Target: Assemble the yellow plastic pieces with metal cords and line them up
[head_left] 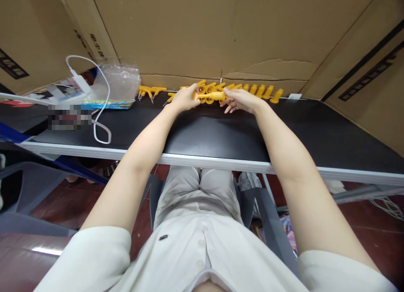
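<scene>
My left hand (pixel 186 97) is closed on a yellow plastic corkscrew, its handle mostly hidden by the fingers. The corkscrew's narrow part points right, in line with a yellow plastic sleeve (pixel 216 96). At the sleeve's right end are the fingertips of my right hand (pixel 240 99), its lower fingers loosely spread. Behind both hands lie several more yellow pieces (pixel 209 86), partly covered. Corkscrews with T-shaped handles (pixel 153 91) and bare metal spirals lie to the left. To the right, several yellow sleeves (pixel 267 92) form a row along the cardboard.
The black table (pixel 217 134) has a metal front edge. A cardboard wall (pixel 195 35) closes off its back and sides. At left are a clear plastic bag (pixel 118 81), a white cable (pixel 109 90) and a colourful flat packet (pixel 110 104). A small white piece (pixel 295 96) lies at right.
</scene>
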Demonstrator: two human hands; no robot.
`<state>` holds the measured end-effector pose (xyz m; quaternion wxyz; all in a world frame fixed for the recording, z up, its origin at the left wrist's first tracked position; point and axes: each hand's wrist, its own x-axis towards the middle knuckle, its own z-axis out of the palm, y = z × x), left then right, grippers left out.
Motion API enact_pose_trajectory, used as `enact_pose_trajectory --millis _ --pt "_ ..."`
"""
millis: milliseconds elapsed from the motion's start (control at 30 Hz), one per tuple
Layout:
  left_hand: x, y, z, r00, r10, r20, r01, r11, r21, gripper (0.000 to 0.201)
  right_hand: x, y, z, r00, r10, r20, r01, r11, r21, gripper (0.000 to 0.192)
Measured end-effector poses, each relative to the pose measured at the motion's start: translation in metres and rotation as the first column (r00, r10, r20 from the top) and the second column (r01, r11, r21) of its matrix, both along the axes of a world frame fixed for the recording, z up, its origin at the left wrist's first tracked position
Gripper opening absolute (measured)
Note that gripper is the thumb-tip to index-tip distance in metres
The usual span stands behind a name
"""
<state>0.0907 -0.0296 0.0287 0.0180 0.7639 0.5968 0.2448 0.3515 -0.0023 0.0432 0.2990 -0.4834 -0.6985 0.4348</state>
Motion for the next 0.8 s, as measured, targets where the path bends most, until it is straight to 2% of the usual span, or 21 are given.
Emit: enact_pose_trajectory --millis 33,133,800 --pt "0.0 -0.0005 0.0002 1.0 0.006 -0.005 -0.006 1.0 -0.003 0.051 0.0008 -0.0021 0.0011 1.0 0.011 -0.029 -0.011 1.0 -0.005 0.045" --pt "0.0007 -0.0017 0.0007 1.0 0.018 -0.019 -0.018 1.0 -0.014 0.051 0.0005 -0.0075 0.0029 0.997 0.012 -0.08 -0.013 1.0 -0.003 0.048" --pt "0.0012 -0.001 0.0002 0.998 0.033 -0.053 -0.032 0.999 0.017 0.048 -0.0021 -0.0075 0.0022 0.999 0.002 -0.043 -0.002 1.0 0.013 0.034"
